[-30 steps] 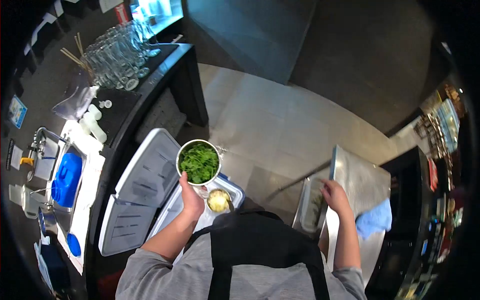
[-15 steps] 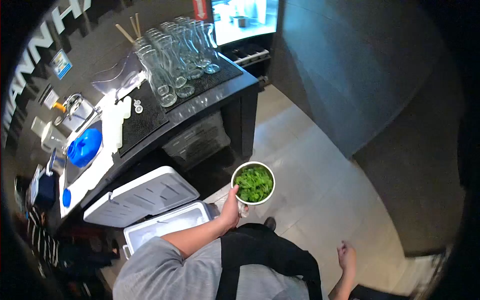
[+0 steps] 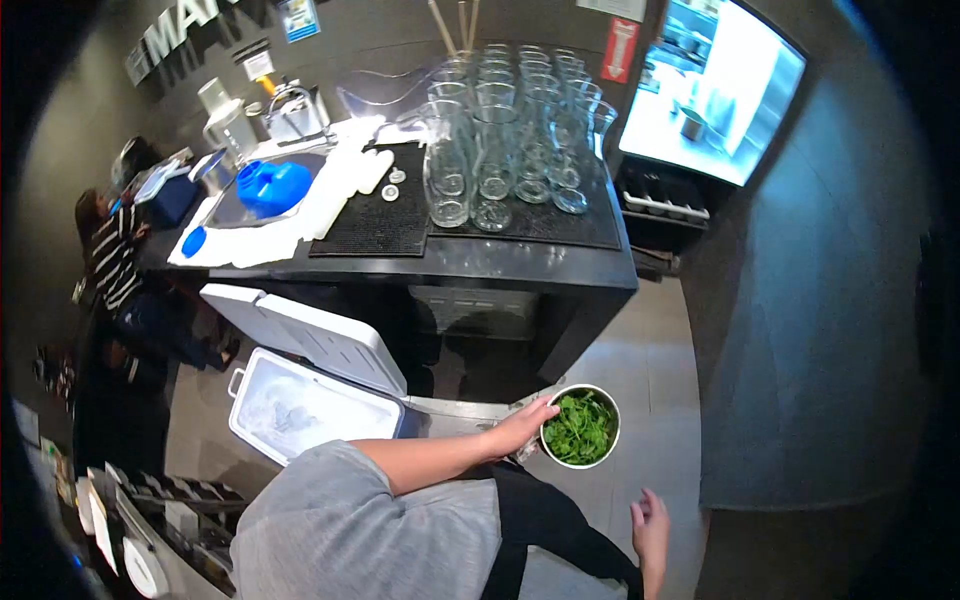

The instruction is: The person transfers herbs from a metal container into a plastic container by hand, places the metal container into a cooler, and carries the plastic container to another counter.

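Observation:
My left hand [image 3: 522,428] grips the rim and side of a round white container [image 3: 617,440], its thumb over the edge. Leafy green herbs [image 3: 580,428] fill the container, which is held upright in front of my dark apron. Something pale and crumpled [image 3: 527,450] shows just below that hand; I cannot make out what it is. Lower right, my right hand [image 3: 650,518] hangs beside my body, fingers loosely bent and apart, with nothing visible in it.
An open white cooler [image 3: 250,425] with ice stands on the floor at left. The black counter [image 3: 500,266] ahead carries several glass carafes [image 3: 492,170], a blue jug [image 3: 272,188] and white cloths [image 3: 335,185]. A person in a striped top [image 3: 115,255] is far left. Dark walls rise at right.
My view has swung left, so the counter, cooler and lit opening sit further right or more level in view. The container of herbs stays in my left hand. My right hand remains low.

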Demonstrator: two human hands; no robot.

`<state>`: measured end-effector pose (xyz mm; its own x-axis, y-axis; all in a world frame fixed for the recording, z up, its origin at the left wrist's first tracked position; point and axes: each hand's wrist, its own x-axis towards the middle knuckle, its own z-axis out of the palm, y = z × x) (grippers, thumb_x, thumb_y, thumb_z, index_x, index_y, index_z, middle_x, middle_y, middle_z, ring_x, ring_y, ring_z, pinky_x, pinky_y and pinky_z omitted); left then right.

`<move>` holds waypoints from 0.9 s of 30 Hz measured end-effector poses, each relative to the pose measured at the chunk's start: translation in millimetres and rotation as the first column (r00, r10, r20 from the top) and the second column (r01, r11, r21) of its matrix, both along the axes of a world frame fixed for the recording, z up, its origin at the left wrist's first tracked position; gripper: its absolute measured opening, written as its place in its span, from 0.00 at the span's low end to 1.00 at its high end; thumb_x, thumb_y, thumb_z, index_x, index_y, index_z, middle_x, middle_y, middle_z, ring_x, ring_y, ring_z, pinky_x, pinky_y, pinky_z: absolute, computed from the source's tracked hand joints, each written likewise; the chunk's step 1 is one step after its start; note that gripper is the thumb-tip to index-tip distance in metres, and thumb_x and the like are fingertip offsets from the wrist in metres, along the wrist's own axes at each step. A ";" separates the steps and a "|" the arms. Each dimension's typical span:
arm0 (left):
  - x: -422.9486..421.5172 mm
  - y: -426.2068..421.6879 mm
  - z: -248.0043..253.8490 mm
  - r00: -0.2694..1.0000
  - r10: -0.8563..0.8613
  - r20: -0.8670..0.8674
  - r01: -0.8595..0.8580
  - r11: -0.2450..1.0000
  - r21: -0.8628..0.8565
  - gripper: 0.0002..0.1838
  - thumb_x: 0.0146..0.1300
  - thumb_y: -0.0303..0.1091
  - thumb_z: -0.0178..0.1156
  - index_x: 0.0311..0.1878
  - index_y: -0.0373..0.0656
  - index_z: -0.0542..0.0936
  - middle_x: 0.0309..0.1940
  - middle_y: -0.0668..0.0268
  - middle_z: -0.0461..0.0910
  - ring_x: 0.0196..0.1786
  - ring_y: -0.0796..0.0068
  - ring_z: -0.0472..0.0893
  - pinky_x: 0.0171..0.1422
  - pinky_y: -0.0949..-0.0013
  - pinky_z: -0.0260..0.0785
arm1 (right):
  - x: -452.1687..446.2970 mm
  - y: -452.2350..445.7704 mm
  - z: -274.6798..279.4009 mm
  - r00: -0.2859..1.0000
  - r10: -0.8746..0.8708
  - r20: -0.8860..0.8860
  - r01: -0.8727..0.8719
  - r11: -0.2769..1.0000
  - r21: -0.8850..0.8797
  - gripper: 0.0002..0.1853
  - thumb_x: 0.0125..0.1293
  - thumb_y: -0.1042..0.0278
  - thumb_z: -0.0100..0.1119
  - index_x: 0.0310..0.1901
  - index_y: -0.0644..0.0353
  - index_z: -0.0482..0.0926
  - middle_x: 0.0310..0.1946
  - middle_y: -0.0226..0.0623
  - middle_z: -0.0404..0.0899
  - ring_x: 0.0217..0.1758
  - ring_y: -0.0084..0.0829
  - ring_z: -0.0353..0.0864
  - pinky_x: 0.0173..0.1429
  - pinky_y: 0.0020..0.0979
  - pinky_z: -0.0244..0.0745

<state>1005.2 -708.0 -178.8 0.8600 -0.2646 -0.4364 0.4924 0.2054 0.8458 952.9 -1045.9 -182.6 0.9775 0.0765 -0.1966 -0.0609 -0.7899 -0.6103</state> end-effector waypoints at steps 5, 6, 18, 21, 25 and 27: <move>85.0 -1.3 -23.2 0.978 -0.057 0.201 0.046 0.997 0.061 0.28 0.73 0.49 0.41 0.70 0.44 0.58 0.53 0.66 0.71 0.46 0.81 0.74 0.42 0.76 0.71 | 142.5 103.0 38.8 0.986 0.147 0.083 -0.167 0.918 0.360 0.26 0.65 0.72 0.53 0.65 0.61 0.63 0.54 0.46 0.72 0.55 0.37 0.73 0.51 0.32 0.72; 108.1 -6.7 -26.9 0.972 -0.101 0.212 0.093 0.994 0.049 0.28 0.73 0.49 0.41 0.70 0.44 0.58 0.53 0.66 0.71 0.46 0.81 0.74 0.42 0.76 0.71 | 165.8 104.4 39.1 0.977 0.138 0.162 -0.197 0.876 0.441 0.26 0.67 0.71 0.51 0.67 0.61 0.61 0.56 0.45 0.71 0.57 0.35 0.72 0.54 0.31 0.71; 321.8 -54.7 -26.2 0.844 -0.438 0.310 0.484 0.871 -0.084 0.29 0.72 0.42 0.42 0.71 0.38 0.55 0.68 0.60 0.60 0.71 0.71 0.57 0.74 0.68 0.48 | 289.8 31.7 -60.6 0.934 -0.007 -0.358 0.317 0.479 0.819 0.33 0.71 0.42 0.40 0.70 0.53 0.52 0.55 0.40 0.71 0.57 0.28 0.71 0.56 0.33 0.71; 376.4 -83.8 -15.9 0.858 -0.423 0.293 0.465 0.880 -0.092 0.29 0.73 0.42 0.43 0.72 0.38 0.54 0.69 0.58 0.59 0.72 0.70 0.56 0.75 0.68 0.46 | 349.1 19.5 -23.6 0.864 -0.037 -0.502 0.461 0.459 0.759 0.30 0.70 0.48 0.44 0.67 0.55 0.56 0.52 0.39 0.72 0.54 0.29 0.73 0.54 0.30 0.72; 463.0 -114.9 -32.5 0.839 -0.360 0.407 0.244 0.919 0.311 0.34 0.69 0.44 0.51 0.72 0.41 0.52 0.69 0.48 0.58 0.72 0.57 0.58 0.74 0.63 0.50 | 449.6 -16.0 -21.3 0.798 0.006 -0.602 0.590 0.194 0.784 0.27 0.68 0.55 0.48 0.65 0.54 0.59 0.50 0.36 0.72 0.45 0.25 0.76 0.39 0.25 0.77; 502.0 -118.1 -33.6 0.833 -0.313 0.455 0.006 0.829 0.560 0.40 0.63 0.49 0.59 0.72 0.44 0.53 0.64 0.44 0.62 0.66 0.48 0.65 0.69 0.58 0.58 | 500.1 -44.4 -20.8 0.764 0.071 -0.642 0.615 0.224 0.756 0.26 0.68 0.56 0.49 0.64 0.54 0.59 0.51 0.36 0.71 0.43 0.24 0.77 0.36 0.24 0.77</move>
